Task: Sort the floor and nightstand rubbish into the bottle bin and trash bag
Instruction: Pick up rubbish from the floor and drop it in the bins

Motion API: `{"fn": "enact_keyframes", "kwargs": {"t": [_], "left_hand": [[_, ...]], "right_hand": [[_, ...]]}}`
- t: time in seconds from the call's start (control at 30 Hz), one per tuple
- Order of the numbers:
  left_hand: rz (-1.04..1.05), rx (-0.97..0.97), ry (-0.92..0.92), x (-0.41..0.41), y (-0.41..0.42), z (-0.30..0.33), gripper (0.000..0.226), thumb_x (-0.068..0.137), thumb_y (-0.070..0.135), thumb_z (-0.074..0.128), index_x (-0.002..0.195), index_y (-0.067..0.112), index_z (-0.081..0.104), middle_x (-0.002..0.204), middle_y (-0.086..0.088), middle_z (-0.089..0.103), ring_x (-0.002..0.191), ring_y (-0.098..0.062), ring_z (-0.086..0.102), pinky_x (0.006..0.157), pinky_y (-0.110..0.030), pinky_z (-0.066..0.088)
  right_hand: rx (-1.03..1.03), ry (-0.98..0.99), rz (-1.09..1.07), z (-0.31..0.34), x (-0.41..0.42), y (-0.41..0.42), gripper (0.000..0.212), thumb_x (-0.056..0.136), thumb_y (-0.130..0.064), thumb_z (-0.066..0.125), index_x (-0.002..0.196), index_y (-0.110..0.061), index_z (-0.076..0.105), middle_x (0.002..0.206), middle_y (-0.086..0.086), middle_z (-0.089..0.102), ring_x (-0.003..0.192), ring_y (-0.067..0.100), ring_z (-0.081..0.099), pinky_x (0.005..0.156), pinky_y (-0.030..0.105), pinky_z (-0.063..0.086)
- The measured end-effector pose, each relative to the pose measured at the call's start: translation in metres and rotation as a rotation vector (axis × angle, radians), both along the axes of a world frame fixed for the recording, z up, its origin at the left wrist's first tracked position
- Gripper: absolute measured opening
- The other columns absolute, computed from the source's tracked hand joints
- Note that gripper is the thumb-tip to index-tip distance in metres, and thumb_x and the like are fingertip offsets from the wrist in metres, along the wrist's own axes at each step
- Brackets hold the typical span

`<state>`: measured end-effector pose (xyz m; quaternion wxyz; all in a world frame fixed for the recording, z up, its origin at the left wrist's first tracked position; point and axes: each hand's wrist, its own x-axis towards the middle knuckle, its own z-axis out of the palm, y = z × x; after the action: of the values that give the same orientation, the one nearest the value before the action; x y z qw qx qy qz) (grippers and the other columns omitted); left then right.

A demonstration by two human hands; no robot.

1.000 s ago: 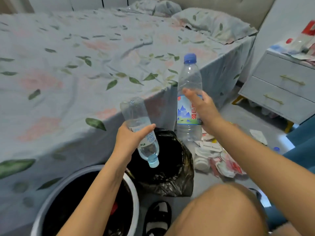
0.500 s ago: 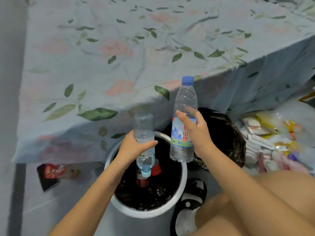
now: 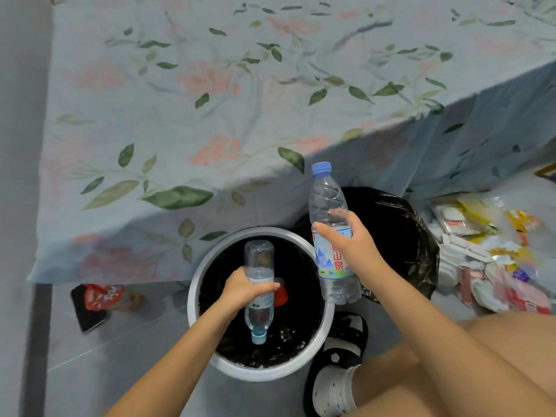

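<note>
Left hand (image 3: 240,288) wrapped tight round the middle of a small bottle (image 3: 258,291), grip pressed closed on the label; right hand (image 3: 350,246) clasped the same way about a tall bottle (image 3: 331,236) at its upper label. Small bottle hanging low centre of the frame, directly over the dark mouth of the white-rimmed bottle bin (image 3: 198,284), long axis near vertical, pale blue cap pointing down, base up. Tall bottle just right of it, over the bin's right rim and in front of the black trash bag (image 3: 400,236), long axis also near vertical, blue cap up, tilted slightly left. Probably the dropping step: next, loosen the left grip to let the small bottle fall in, then swing the tall one leftward over the opening. Wrappers (image 3: 487,254) heaped on the floor at right, not yet sorted.
</note>
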<state>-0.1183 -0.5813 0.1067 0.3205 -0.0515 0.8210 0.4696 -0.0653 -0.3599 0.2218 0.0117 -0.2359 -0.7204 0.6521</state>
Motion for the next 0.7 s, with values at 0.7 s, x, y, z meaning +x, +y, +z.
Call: {"fn": "enact_keyframes", "kwargs": {"t": [0.7], "left_hand": [[-0.25,-0.528,-0.242,0.009,0.001,-0.036,0.065,0.066,0.028,0.086,0.122,0.008,0.059,0.121,-0.003,0.062,0.114,-0.018,0.06,0.087,-0.02,0.046]], "right_hand": [[-0.037,-0.011,-0.019,-0.001,0.021,0.017,0.049,0.077,-0.044,0.073,0.12,-0.03,0.053,0.104,-0.005,0.066,0.089,0.013,0.069,0.072,0.026,0.054]]}}
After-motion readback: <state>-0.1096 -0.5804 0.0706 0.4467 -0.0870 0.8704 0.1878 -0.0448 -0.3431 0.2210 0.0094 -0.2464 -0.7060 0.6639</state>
